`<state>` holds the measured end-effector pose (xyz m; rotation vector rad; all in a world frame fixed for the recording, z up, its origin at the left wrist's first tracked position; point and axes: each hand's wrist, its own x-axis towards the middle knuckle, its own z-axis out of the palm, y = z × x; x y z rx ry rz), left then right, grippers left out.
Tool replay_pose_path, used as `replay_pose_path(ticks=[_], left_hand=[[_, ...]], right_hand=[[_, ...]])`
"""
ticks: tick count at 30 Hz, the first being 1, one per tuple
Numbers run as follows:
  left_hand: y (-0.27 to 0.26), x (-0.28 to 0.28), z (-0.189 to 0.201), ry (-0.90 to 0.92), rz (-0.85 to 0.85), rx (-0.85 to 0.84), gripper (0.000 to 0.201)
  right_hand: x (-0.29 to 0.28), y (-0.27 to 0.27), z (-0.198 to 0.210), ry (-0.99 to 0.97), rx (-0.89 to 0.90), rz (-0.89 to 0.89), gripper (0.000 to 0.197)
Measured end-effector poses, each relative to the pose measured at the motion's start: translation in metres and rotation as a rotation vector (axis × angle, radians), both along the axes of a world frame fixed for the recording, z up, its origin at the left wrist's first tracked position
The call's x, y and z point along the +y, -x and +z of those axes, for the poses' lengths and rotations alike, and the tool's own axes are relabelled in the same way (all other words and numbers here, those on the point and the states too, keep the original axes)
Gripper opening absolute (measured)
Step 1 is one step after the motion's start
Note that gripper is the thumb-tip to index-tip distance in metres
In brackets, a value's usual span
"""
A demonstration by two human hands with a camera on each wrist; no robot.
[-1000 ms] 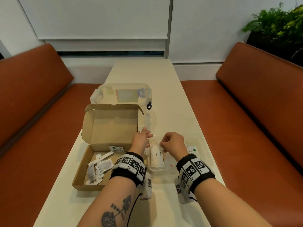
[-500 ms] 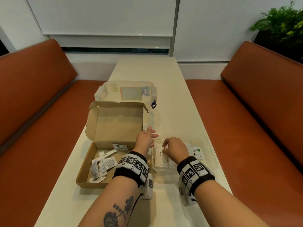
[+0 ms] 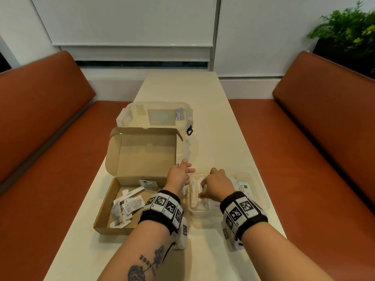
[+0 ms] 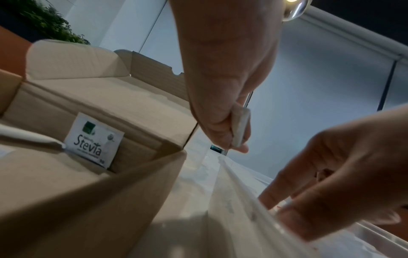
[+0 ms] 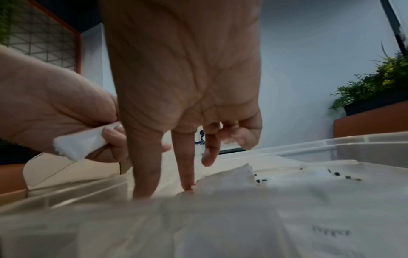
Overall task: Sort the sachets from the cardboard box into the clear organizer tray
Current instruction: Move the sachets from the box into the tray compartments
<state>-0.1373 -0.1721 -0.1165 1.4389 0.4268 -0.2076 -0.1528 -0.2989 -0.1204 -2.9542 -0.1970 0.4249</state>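
1. My left hand (image 3: 178,176) hovers between the cardboard box (image 3: 113,201) and the clear tray (image 3: 261,191), fingers curled round a white stick sachet (image 4: 241,129).
2. My right hand (image 3: 216,187) reaches down into the tray, straight fingers (image 5: 187,167) touching the sachets (image 3: 194,194) there, gripping nothing.
3. A packet (image 4: 93,140) leaning in the box reads "Stevia"; more sachets (image 3: 126,207) lie on the box floor.
4. The lidded tub (image 3: 158,116) behind says "ClayG".

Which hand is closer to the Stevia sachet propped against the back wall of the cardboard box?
Left. The left hand, pinching a white stick sachet, hovers just right of the Stevia sachet at the cardboard box edge. The right hand is farther right, fingers down in the clear organizer tray.
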Motion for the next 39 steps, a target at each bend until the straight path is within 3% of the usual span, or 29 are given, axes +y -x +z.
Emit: replay_pose_path(ticks=[5, 9, 12, 16, 18, 23, 25, 27, 31, 34, 39], left_hand=[[0.004, -0.001, 0.000, 0.007, -0.011, 0.001, 0.041], [0.007, -0.002, 0.000, 0.004, -0.040, -0.059, 0.046], [0.009, -0.004, 0.004, 0.025, -0.081, -0.108, 0.049], [0.010, -0.008, 0.009, 0.111, -0.086, -0.143, 0.048], [0.009, -0.008, 0.009, 0.182, -0.050, -0.127, 0.049], [0.005, -0.006, 0.004, 0.191, 0.030, -0.034, 0.062], [0.005, -0.005, 0.004, 0.208, 0.019, -0.003, 0.063], [0.006, -0.005, 0.005, 0.228, -0.015, 0.010, 0.059], [0.008, -0.007, 0.005, 0.249, -0.076, -0.091, 0.032], [0.007, -0.005, 0.006, 0.235, -0.023, -0.136, 0.013], [0.006, -0.004, 0.005, 0.193, -0.042, -0.152, 0.009]], right_hand=[[0.000, 0.003, -0.003, 0.022, -0.025, 0.019, 0.046], [-0.002, 0.003, -0.001, -0.087, -0.038, -0.014, 0.042], [0.002, 0.005, 0.007, -0.449, -0.107, -0.103, 0.026], [0.010, 0.010, 0.019, -1.094, 0.159, -0.258, 0.019], [0.008, 0.012, 0.024, -1.280, 0.228, -0.287, 0.006], [-0.004, 0.002, 0.031, -1.189, -0.215, -0.334, 0.004], [-0.008, -0.002, 0.034, -1.151, -0.303, -0.328, 0.005], [-0.009, -0.005, 0.036, -1.130, -0.332, -0.320, 0.005], [-0.009, -0.005, 0.033, -1.073, -0.310, -0.329, 0.006], [-0.011, -0.003, 0.031, -1.104, -0.268, -0.309, 0.011], [-0.018, -0.008, 0.033, -1.241, -0.388, -0.389, 0.018]])
